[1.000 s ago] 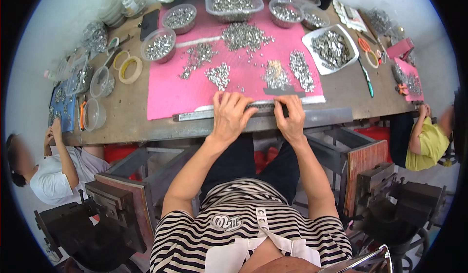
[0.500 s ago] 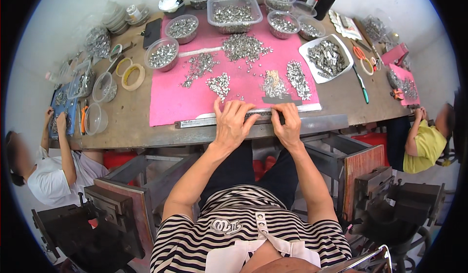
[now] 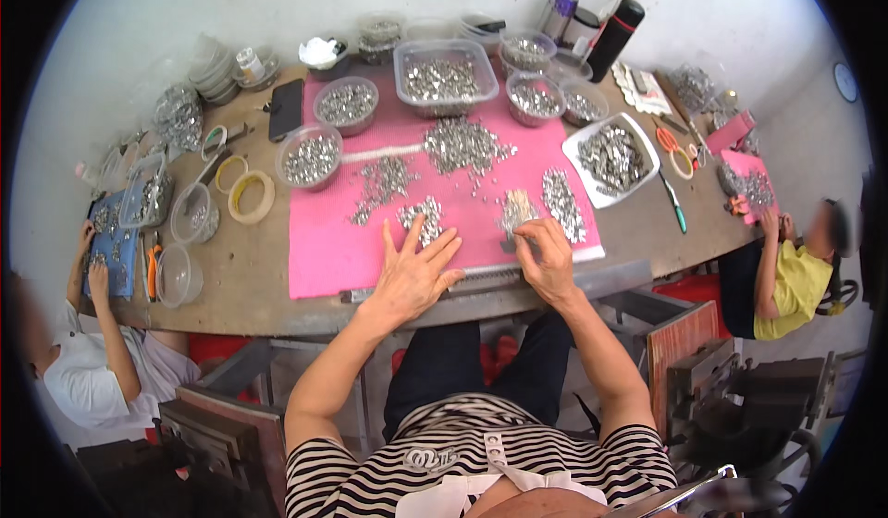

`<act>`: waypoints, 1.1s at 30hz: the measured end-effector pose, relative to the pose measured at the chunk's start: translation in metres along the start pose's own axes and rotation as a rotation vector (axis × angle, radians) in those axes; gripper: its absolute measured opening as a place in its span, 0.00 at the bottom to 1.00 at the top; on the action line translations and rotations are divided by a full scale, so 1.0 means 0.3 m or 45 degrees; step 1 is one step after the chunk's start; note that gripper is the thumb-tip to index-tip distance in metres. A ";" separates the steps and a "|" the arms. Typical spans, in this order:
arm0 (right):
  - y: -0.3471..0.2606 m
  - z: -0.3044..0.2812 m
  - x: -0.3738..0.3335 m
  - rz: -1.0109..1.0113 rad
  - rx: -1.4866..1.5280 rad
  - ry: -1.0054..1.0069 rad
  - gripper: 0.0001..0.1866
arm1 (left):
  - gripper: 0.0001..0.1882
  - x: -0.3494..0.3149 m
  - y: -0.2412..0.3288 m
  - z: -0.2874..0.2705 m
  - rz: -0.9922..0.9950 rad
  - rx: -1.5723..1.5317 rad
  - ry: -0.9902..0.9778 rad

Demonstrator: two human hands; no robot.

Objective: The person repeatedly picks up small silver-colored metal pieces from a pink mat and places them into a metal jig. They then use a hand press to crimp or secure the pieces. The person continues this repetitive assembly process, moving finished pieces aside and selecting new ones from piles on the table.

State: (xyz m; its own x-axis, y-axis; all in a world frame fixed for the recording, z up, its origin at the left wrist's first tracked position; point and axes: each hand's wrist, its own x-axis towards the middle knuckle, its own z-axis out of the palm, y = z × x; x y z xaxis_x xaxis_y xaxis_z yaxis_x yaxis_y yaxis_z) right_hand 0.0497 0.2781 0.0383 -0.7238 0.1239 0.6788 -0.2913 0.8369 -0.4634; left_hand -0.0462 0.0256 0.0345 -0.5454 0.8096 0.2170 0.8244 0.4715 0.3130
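My left hand (image 3: 412,273) lies with its fingers spread, the tips at the near edge of a small pile of shiny metal pieces (image 3: 431,228). My right hand (image 3: 549,264) is closed in a pinch just below a pile of thin silver and tan metal pieces (image 3: 517,205). Whatever sits between its fingertips is too small to make out. Between and beneath the hands, a long metal bar (image 3: 488,280) with a row of small dark parts runs along the table's front edge. Right of the pinching hand is another heap of silver pieces (image 3: 561,205).
On the pink mat (image 3: 319,231) lie larger heaps of metal parts (image 3: 462,145). Filled tubs, including a square one (image 3: 398,65), line the back; a white tray (image 3: 585,185) stands right. Tape rolls (image 3: 234,205) lie left. Co-workers sit at both sides, one in a yellow shirt (image 3: 795,287).
Both hands have come off the bar. The left has opened and spread toward the small pile; the right has risen to the thin pieces and pinched. The view has shifted, showing more wall.
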 end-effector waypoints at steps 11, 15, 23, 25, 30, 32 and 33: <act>0.310 0.379 0.799 0.323 0.267 -0.092 0.17 | 0.27 0.740 -0.363 -0.127 0.110 -0.522 0.494; 0.452 0.566 0.918 0.505 0.171 -0.204 0.24 | 0.43 0.986 -0.475 -0.096 -0.234 -0.247 0.003; 0.536 0.633 0.912 0.632 -0.044 -0.555 0.23 | 0.31 1.042 -0.544 -0.020 -0.485 -0.651 -0.155; 0.566 0.665 0.913 0.854 0.143 -0.482 0.22 | 0.20 1.077 -0.570 0.068 -0.547 -0.912 0.047; 0.444 0.716 0.930 1.407 0.775 0.063 0.17 | 0.15 1.114 -0.519 0.123 -1.088 -1.685 0.680; 0.476 0.713 0.918 1.518 1.129 0.313 0.12 | 0.15 1.135 -0.465 0.098 -1.261 -2.257 0.852; 0.487 0.706 0.920 1.556 1.156 0.406 0.09 | 0.15 1.128 -0.428 0.078 -1.219 -2.418 0.875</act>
State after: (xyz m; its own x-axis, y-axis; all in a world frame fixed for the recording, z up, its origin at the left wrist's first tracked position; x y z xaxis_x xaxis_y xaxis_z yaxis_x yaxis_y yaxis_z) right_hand -0.3251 0.3215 0.0372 -0.6713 0.6682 -0.3208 0.0024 -0.4309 -0.9024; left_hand -0.3332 0.2471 0.0460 -0.8741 0.2086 -0.4386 -0.4693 -0.5956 0.6520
